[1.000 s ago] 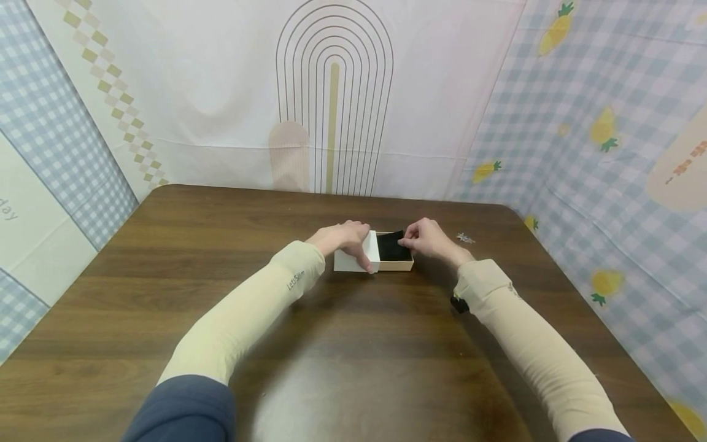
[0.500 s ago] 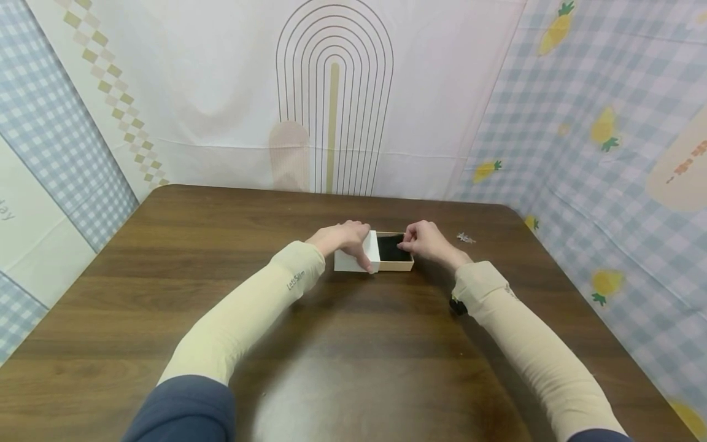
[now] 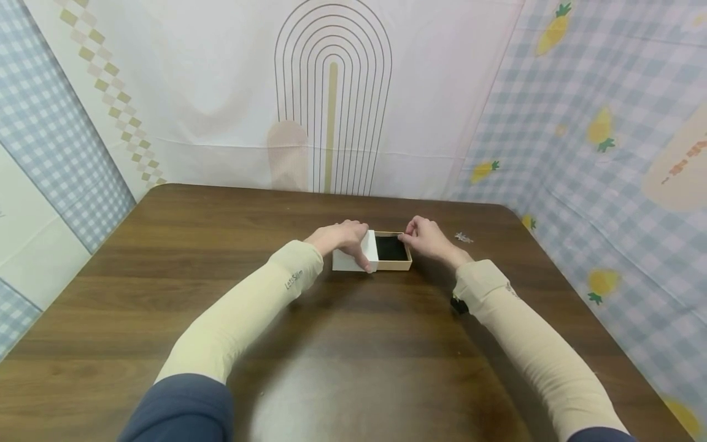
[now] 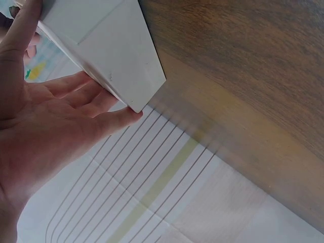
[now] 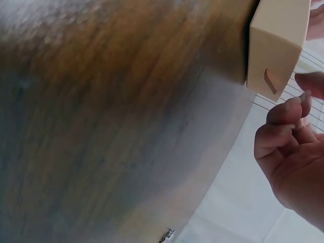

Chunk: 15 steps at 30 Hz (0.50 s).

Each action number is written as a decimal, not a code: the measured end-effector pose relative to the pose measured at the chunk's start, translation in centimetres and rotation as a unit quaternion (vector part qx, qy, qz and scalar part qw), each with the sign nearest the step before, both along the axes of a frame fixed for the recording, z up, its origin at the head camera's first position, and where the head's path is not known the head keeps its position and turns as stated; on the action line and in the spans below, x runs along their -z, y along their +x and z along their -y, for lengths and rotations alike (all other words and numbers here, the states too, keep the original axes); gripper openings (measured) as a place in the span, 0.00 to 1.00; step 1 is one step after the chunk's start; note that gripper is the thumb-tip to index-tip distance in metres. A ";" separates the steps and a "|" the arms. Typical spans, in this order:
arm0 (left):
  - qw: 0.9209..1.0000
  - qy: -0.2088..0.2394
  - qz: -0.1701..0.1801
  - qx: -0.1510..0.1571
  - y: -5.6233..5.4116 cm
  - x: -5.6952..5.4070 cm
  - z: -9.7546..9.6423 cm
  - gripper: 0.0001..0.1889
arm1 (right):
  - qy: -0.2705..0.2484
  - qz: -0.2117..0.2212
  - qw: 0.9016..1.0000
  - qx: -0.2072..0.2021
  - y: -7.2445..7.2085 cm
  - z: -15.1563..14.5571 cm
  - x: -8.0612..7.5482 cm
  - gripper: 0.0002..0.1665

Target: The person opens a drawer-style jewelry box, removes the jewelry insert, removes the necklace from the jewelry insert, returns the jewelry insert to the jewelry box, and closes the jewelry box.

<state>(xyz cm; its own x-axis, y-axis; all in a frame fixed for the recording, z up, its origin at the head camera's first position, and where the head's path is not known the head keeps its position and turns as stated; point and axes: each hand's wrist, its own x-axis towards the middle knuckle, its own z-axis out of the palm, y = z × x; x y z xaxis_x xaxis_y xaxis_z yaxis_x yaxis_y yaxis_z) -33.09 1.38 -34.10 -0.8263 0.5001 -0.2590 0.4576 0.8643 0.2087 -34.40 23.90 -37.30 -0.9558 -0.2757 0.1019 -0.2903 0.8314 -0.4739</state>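
My left hand (image 3: 349,239) spans the white box sleeve (image 4: 109,48), thumb at its front side and fingers along its back. Out of the sleeve's right end sticks a tan drawer tray (image 3: 394,266), seen from its end in the right wrist view with a small slit. Inside the tray lies a flat black cloth-like piece (image 3: 391,249). My right hand (image 3: 426,237) is at the tray's far right corner, fingers loosely curled. In the right wrist view its fingertips (image 5: 291,109) are close to the tray's end, thumb slightly apart, with nothing visible between them.
A small silvery piece (image 3: 463,237) lies on the brown wooden table (image 3: 353,344) to the right of my right hand. Behind the table hangs a white printed cloth (image 3: 221,92), and a blue checked cloth (image 3: 624,202) hangs on the right.
A second ago my right hand pinched the raised edge of the black piece; now that piece lies flatter in the tray. My right hand has moved up slightly to the far corner. The left stays.
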 end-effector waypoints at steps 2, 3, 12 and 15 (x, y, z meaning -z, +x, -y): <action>1.000 0.004 0.002 -0.002 0.0 0.0 0.0 0.44 | 0.010 0.006 1.000 0.006 0.1 0.0 -0.1 0.15; 1.000 0.005 0.003 -0.002 0.0 0.0 0.0 0.43 | 0.017 0.008 1.000 0.007 0.1 0.0 -0.1 0.15; 1.000 0.004 0.003 0.001 0.0 0.0 0.0 0.43 | 0.062 -0.006 0.998 -0.027 -0.1 -0.1 0.6 0.18; 1.000 0.005 0.001 0.000 -0.1 0.0 0.0 0.43 | 0.071 -0.015 0.997 -0.034 -0.1 -0.1 0.7 0.19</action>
<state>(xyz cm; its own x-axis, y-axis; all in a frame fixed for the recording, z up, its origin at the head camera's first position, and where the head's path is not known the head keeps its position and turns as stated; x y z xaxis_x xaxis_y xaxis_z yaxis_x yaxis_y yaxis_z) -33.19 1.38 -34.09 -0.8255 0.5027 -0.2567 0.4574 0.8622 0.2179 -34.49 24.04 -37.97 -0.9318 -0.3526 0.0858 -0.3598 0.8675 -0.3433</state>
